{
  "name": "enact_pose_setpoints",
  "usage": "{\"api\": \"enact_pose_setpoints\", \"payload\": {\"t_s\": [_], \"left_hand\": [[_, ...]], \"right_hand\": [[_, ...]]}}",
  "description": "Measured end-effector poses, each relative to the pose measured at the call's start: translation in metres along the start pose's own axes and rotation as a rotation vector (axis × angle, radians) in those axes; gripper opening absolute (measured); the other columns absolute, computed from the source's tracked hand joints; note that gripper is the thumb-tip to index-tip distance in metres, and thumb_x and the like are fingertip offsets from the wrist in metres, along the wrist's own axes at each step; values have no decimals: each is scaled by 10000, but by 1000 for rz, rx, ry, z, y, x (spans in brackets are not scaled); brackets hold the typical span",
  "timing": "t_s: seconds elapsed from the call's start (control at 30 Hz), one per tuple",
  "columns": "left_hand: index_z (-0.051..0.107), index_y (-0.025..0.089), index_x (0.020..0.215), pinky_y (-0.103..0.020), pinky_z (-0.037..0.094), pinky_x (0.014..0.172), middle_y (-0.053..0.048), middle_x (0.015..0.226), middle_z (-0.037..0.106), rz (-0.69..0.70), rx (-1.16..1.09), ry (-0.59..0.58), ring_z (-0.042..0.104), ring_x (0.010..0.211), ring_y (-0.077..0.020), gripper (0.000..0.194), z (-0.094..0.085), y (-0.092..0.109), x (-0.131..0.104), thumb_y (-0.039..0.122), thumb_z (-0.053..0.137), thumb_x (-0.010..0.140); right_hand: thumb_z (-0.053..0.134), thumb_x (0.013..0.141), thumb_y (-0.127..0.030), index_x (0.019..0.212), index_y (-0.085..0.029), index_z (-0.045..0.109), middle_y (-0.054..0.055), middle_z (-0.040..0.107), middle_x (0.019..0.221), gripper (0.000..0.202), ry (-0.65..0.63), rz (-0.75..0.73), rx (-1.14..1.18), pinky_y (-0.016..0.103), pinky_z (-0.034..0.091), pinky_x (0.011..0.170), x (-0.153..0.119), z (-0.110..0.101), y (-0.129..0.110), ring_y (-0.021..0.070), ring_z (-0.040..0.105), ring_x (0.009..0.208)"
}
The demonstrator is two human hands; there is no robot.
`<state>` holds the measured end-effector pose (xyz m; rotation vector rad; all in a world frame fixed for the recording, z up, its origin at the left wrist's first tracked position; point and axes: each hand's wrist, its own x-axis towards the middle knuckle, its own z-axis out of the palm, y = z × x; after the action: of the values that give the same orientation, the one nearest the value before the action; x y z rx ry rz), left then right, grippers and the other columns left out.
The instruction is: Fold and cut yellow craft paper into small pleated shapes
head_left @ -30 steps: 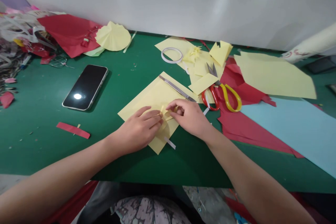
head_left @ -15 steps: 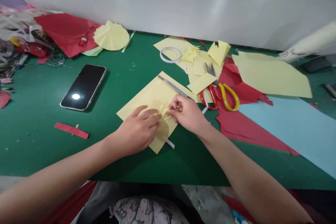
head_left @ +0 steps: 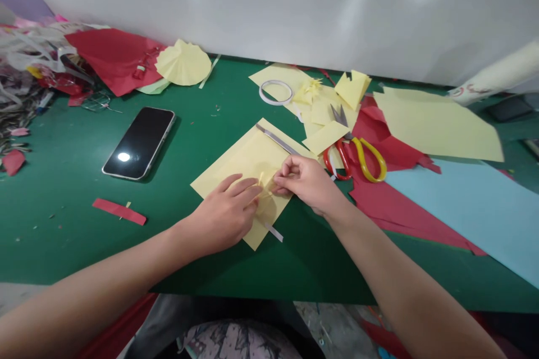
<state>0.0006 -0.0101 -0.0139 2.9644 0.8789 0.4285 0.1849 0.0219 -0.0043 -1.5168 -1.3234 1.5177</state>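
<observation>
A tangled heap of scraps [head_left: 44, 76] crowds the far left of the green desk [head_left: 80, 252], with a sheet of red paper [head_left: 109, 59] beside it. Next comes a red strip [head_left: 118, 211] lying over a thin yellowish bit, then a phone [head_left: 138, 143] with a light glaring off its screen. Behind the phone, a pleated yellow fan [head_left: 184, 64] overlaps the red sheet's edge.

In the middle, the person's left hand [head_left: 225, 210] rests palm down on a yellow square [head_left: 225, 171], its fingers slightly spread, tips at a small yellow piece [head_left: 261, 178] lying on that square. I can't make out whether they grip it. A white strip [head_left: 275, 233] pokes from the square's near edge; a tape roll [head_left: 275, 103] sits behind, and a slim metal tool [head_left: 278, 139] lies along the far edge.

The right hand [head_left: 307, 179] is just beside the small piece, thumb and forefinger pressed together; I can't tell whether paper is caught between them. Farther right are open-bladed scissors [head_left: 347, 135], red sheets [head_left: 400, 210], a large pale yellow sheet [head_left: 438, 123] and blue paper [head_left: 471, 196].
</observation>
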Motion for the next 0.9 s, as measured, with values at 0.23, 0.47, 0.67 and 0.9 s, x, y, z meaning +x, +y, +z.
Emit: {"api": "enact_pose_setpoints", "payload": {"t_s": [0.23,0.47,0.67,0.9], "left_hand": [[578,84,883,-387,306,974,-108,1050,530,16,30,-22,410,1093,-231,206,-1,2,1,143,408,784],[572,85,868,-388,315,971,-113,1038,539,22,33,13,426,1083,-223,186,2,2,2,121,411,780],[575,95,879,-384,330,958,-102,1007,560,23,27,6,442,1066,-215,204,1,1,1,128,392,794],[576,111,810,-384,334,952,-75,901,577,28,0,-4,472,1023,-196,196,-3,1,2,135,382,800]], "right_hand": [[559,683,-167,683,-185,404,-20,570,644,156,-40,34,10,309,539,678,-5,5,-6,115,623,613],[617,640,-173,674,-185,396,-49,524,592,224,7,34,-7,275,545,586,-3,11,-2,127,623,584],[598,651,-163,634,-186,370,-59,506,565,229,1,27,10,270,539,585,-2,11,-2,130,627,571],[575,648,-118,608,-188,335,-74,490,536,253,-5,66,95,250,535,567,-2,12,-4,114,620,539]]}}
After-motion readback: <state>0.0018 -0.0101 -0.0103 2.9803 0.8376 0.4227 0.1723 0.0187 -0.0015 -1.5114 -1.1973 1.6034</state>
